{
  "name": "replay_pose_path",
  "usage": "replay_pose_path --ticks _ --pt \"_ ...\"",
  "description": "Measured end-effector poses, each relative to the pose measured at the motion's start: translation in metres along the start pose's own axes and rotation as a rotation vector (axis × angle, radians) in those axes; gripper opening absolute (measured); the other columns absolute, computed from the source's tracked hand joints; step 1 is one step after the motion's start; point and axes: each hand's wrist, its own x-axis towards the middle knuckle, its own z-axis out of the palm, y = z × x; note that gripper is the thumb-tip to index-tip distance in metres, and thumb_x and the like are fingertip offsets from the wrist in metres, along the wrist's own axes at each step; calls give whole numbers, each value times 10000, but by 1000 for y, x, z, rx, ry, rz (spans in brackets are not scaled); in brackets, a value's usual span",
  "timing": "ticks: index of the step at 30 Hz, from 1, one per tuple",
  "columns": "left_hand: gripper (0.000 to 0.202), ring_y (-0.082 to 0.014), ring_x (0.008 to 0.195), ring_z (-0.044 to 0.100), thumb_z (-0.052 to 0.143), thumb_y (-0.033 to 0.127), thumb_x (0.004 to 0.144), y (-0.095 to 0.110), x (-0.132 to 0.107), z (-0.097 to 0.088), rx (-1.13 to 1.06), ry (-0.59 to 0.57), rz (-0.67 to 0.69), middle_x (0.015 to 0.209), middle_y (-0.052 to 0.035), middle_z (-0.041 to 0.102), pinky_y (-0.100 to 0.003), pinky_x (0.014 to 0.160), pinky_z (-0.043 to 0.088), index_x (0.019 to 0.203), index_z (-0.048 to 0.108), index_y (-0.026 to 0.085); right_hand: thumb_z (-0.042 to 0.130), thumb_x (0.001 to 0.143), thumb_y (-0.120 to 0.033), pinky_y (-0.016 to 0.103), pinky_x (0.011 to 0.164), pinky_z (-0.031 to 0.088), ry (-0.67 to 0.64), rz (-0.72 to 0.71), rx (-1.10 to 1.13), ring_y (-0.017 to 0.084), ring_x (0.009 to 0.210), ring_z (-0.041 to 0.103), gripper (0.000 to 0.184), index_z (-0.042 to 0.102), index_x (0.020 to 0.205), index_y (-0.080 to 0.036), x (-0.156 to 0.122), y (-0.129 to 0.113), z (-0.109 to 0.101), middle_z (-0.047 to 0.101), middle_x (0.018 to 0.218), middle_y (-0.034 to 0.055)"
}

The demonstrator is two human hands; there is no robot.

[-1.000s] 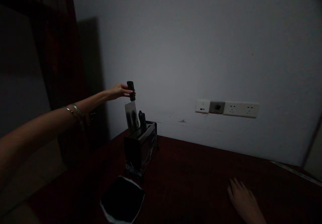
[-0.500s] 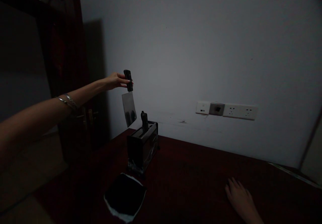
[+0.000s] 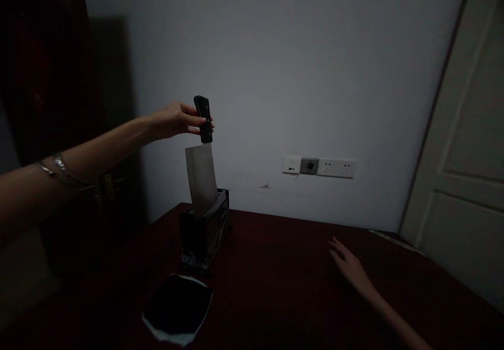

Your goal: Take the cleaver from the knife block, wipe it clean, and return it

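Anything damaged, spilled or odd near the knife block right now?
Yes: a dark scuff marks the wall, below and left of the sockets. It stands out against the pale surface; dirt or chipped paint, I can't tell. The cleaver in the left hand looks undamaged. Dim light could hide a spill.

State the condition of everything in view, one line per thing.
Left hand: gripping the cleaver by its handle.
Cleaver: blade down, slightly tilted; cannot tell whether its lower end is in the holder.
Black holder: standing on the table.
Black white-edged piece: lying on the table.
Right hand: open, holding nothing.
White wall sockets: no plugs in them.
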Motion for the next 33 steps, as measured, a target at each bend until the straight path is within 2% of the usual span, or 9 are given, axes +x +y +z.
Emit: replay_pose_path --ticks 2,5,6,9,14,18,23,28,33 --pt "314 -312 997 552 642 156 710 2 1 23 -29 -29 -12 921 -133 640 -523 908 349 966 614 -24 439 729 -392 388 926 416 -2 40 166 276 1113 519 471 608 1041 -82 -1 -29 -19 551 1211 185" --pt "236 -327 1019 545 680 177 659 0 1 61 -75 -64 -36 909 -103 654 -542 919 356 868 672 68 487 725 -388 364 639 538 -10 173 495 267 880 638 430 572 1029 -96 -5 -78 -49 655 1004 177" --pt "224 -320 1010 551 688 181 651 -2 0 73 -95 -81 -37 902 -94 658 -544 917 361 854 678 87 510 720 -371 344 567 538 -14 202 589 251 788 656 404 562 1018 -104 -7 -94 -58 672 941 163" --pt "219 -286 948 585 710 193 629 -12 -5 111 -162 -126 -32 894 -86 669 -519 902 394 830 683 111 553 709 -309 283 475 515 -31 228 741 190 616 652 299 582 943 -126 -11 -135 -84 691 759 99" --pt "226 -227 857 618 735 194 594 -34 -12 169 -239 -164 -56 874 -72 682 -449 859 445 810 689 146 539 722 -323 240 427 476 -155 203 842 169 543 637 258 618 842 -109 -17 -180 -108 682 647 83" --pt "211 -195 803 625 742 182 561 -53 -18 211 -294 -180 -72 841 -59 690 -404 821 463 766 693 176 500 741 -323 212 385 431 -250 220 901 145 474 609 261 628 750 -96 -28 -206 -106 661 576 73" --pt "208 -183 759 629 742 174 530 -72 -25 251 -264 -150 -62 786 -41 690 -364 783 464 732 691 183 432 799 -303 162 340 406 -495 362 965 120 447 610 308 636 753 -78 -37 -218 -85 659 553 65" --pt "149 -191 771 623 706 170 558 -77 -33 272 -165 -137 33 752 -5 683 -333 750 468 702 679 193 376 837 -290 133 318 406 -684 534 1069 104 432 614 363 641 784 -47 -37 -213 -63 666 539 66" --pt "146 -190 779 616 679 195 608 -77 -47 282 -110 -111 160 794 -2 681 -328 725 475 754 675 205 356 857 -294 133 321 416 -674 611 1265 112 437 619 373 617 834 -29 -36 -201 -51 668 541 91"
